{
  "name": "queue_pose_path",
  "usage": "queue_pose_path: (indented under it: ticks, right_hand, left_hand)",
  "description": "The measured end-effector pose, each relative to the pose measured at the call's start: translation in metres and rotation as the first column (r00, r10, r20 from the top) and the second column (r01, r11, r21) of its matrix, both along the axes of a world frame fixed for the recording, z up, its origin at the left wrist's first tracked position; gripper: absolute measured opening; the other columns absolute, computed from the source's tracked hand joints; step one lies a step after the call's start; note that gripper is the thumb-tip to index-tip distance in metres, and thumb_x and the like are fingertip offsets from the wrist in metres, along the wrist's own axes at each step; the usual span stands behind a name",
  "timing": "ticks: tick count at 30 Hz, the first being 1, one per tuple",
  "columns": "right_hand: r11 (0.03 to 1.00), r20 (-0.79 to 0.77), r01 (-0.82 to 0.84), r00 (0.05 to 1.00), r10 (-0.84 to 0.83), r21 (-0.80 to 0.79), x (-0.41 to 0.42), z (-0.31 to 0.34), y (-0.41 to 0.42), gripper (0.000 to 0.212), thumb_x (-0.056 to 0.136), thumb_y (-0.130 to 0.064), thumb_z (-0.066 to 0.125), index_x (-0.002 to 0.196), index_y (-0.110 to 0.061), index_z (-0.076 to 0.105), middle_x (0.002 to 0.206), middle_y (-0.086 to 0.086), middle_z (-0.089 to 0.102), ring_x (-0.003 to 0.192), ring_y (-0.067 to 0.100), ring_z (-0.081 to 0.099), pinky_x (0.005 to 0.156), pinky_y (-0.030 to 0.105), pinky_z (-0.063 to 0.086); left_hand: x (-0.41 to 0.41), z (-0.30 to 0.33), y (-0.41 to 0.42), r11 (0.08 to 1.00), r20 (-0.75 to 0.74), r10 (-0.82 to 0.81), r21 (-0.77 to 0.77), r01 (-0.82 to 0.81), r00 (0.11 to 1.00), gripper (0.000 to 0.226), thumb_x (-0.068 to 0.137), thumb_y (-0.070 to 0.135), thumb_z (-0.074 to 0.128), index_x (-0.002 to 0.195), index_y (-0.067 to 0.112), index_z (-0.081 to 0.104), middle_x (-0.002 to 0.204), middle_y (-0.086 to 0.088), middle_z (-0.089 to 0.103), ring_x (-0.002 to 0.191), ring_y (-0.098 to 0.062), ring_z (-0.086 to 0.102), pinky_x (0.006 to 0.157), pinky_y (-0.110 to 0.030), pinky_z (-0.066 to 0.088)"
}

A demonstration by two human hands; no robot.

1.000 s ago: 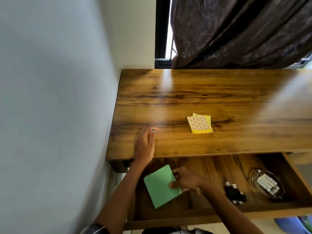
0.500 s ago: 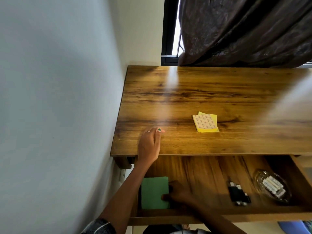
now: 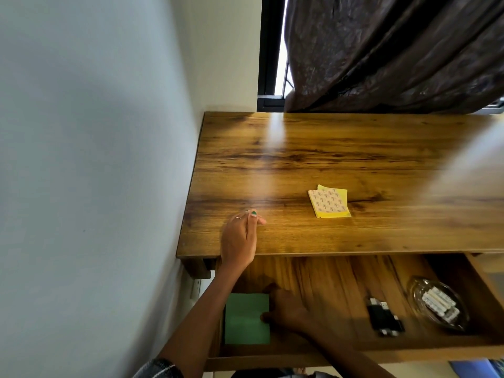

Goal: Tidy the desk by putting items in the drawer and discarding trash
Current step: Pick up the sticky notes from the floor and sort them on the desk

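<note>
Evidently thin, light and flexible, the green paper pad [image 3: 246, 318] lies flat in the open drawer [image 3: 354, 347], lower left of the frame; its free edges suit pinching. The right hand [image 3: 286, 309] touches its right edge, fingers relaxed. The left hand [image 3: 240, 238] rests loosely curled on the desk [image 3: 327, 148].

The right hand [image 3: 286, 309] blurs, its fingertips' hold on the green pad [image 3: 245, 319] unclear.

L hand [image 3: 238, 241] – thin ring, green nail polish; plaid sleeve [image 3: 158, 368] – grey w/ white stripes
</note>
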State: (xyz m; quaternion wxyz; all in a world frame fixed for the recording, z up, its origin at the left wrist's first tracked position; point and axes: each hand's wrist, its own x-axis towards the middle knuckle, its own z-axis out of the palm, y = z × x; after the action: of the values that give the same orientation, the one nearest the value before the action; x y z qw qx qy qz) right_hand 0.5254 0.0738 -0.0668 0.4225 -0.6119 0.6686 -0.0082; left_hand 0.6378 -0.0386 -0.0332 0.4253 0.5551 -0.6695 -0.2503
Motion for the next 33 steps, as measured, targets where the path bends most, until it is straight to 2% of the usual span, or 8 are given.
queue_pose_path:
  ticks: [4, 12, 18, 23, 25, 28, 31, 33]
  right_hand:
    - [0.997, -0.017, 0.012, 1.000, -0.013, -0.081, 0.001, 0.003, -0.008, 0.046, 0.088, -0.019, 0.060, 0.131, -0.013, 0.046, 0.128, 0.005, 0.054, 0.111, 0.017, 0.056, 0.087, 0.025, 0.049]
    - [0.995, -0.046, 0.000, 0.999, -0.005, -0.101, 0.007, -0.008, -0.012, 0.034, 0.088, -0.010, 0.056, 0.121, -0.012, 0.058, 0.123, 0.004, 0.059, 0.111, 0.016, 0.057, 0.090, 0.026, 0.050]
    - [0.995, -0.062, -0.082, 0.995, 0.078, -0.057, 0.003, 0.018, -0.015, 0.031, 0.089, -0.023, 0.056, 0.119, -0.016, 0.058, 0.115, 0.004, 0.062, 0.098, 0.016, 0.060, 0.080, 0.029, 0.051]
    - [0.996, 0.152, -0.060, 0.986, 0.068, -0.059, -0.016, 0.095, -0.031, 0.027, 0.093, -0.033, 0.051, 0.111, -0.015, 0.060, 0.111, 0.003, 0.062, 0.092, 0.010, 0.058, 0.074, 0.022, 0.046]
    - [0.989, 0.270, 0.066, 0.963, -0.028, -0.131, -0.030, 0.123, -0.039, 0.024, 0.094, -0.030, 0.051, 0.103, -0.010, 0.063, 0.100, 0.007, 0.066, 0.085, 0.015, 0.062, 0.070, 0.024, 0.050]
    - [0.879, 0.301, 0.329, 0.926, -0.229, -0.344, -0.058, 0.138, -0.058, 0.016, 0.092, -0.023, 0.054, 0.094, -0.012, 0.065, 0.092, 0.005, 0.068, 0.084, 0.017, 0.064, 0.076, 0.032, 0.054]
    - [0.697, 0.253, 0.527, 0.848, -0.465, -0.487, -0.092, 0.131, -0.082, 0.019, 0.090, -0.019, 0.055, 0.104, -0.013, 0.067, 0.106, 0.000, 0.065, 0.095, 0.014, 0.058, 0.079, 0.032, 0.049]
    - [0.628, 0.154, 0.546, 0.809, -0.567, -0.555, -0.113, 0.122, -0.097, 0.023, 0.088, -0.019, 0.058, 0.109, -0.010, 0.064, 0.115, 0.006, 0.063, 0.104, 0.019, 0.056, 0.086, 0.036, 0.048]
  left_hand:
    - [0.000, 0.001, 0.002, 1.000, 0.001, 0.008, 0.007, -0.008, 1.000, 0.055, 0.095, 0.048, 0.020, 0.083, 0.026, 0.070, 0.093, 0.013, 0.069, 0.098, 0.004, 0.049, 0.082, -0.023, 0.041]
    - [0.000, 0.001, 0.002, 1.000, 0.004, 0.014, 0.000, -0.014, 1.000, 0.053, 0.096, 0.046, 0.023, 0.083, 0.027, 0.070, 0.092, 0.011, 0.070, 0.099, 0.001, 0.052, 0.085, -0.029, 0.045]
    - [-0.001, 0.000, 0.002, 1.000, 0.014, 0.020, -0.007, -0.020, 1.000, 0.052, 0.096, 0.046, 0.024, 0.083, 0.028, 0.070, 0.091, 0.010, 0.071, 0.098, 0.002, 0.052, 0.081, -0.023, 0.042]
    - [-0.001, 0.001, 0.002, 1.000, 0.008, 0.027, 0.005, -0.028, 1.000, 0.046, 0.095, 0.045, 0.027, 0.083, 0.028, 0.069, 0.089, 0.011, 0.069, 0.093, -0.004, 0.057, 0.077, -0.027, 0.046]
    - [-0.002, 0.001, 0.002, 1.000, 0.017, 0.024, 0.009, -0.024, 1.000, 0.040, 0.096, 0.040, 0.032, 0.083, 0.029, 0.068, 0.089, 0.010, 0.069, 0.092, -0.005, 0.058, 0.077, -0.029, 0.048]
    - [-0.002, 0.001, 0.002, 1.000, 0.051, 0.016, 0.003, -0.016, 0.999, 0.033, 0.099, 0.031, 0.040, 0.082, 0.031, 0.068, 0.094, 0.009, 0.070, 0.102, -0.008, 0.058, 0.082, -0.031, 0.048]
    - [-0.002, 0.002, 0.001, 1.000, 0.069, 0.012, -0.007, -0.011, 0.998, 0.031, 0.098, 0.031, 0.042, 0.081, 0.033, 0.069, 0.094, 0.009, 0.069, 0.106, -0.009, 0.057, 0.083, -0.034, 0.048]
    - [-0.002, 0.004, 0.003, 1.000, 0.072, 0.012, -0.024, -0.010, 0.997, 0.031, 0.095, 0.037, 0.041, 0.081, 0.034, 0.069, 0.093, 0.010, 0.069, 0.107, -0.009, 0.056, 0.083, -0.033, 0.047]
